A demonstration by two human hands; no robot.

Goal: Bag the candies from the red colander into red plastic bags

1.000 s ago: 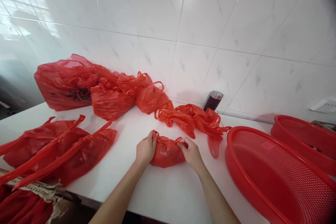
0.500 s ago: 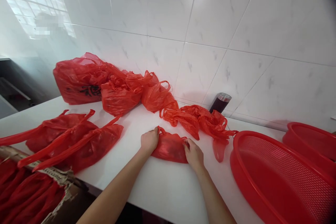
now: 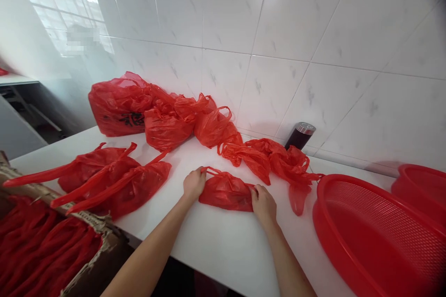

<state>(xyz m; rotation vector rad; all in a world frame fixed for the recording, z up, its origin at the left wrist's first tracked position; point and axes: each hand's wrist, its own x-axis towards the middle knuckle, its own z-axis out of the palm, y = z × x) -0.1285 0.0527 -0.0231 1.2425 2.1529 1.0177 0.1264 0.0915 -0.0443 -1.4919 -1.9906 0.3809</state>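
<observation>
A red plastic bag (image 3: pixel 227 193) lies on the white table (image 3: pixel 212 236) between my hands, its contents hidden inside. At its left end, my left hand (image 3: pixel 194 184) is closed on one of the bag's handles, which stretches across toward the bag's top. My right hand (image 3: pixel 264 205) pinches the bag's right end. To the left, several filled red bags (image 3: pixel 130 190) lie side by side with their handles drawn out toward the table's front edge. Crumpled red bags (image 3: pixel 265 155) rest just behind the one I hold.
Larger red bags (image 3: pixel 170 127) are piled along the tiled wall (image 3: pixel 223 14). A dark cylinder with a silver top (image 3: pixel 300 135) leans behind the crumpled bags. Red plastic baskets (image 3: pixel 334 232) stand at the right. A torn-edged cardboard box (image 3: pixel 88 267) full of red bags sits front left.
My left hand has moved slightly left, pulling the handle out longer from the bag. My right hand has shifted a little right along the bag's end. The view has turned left.
</observation>
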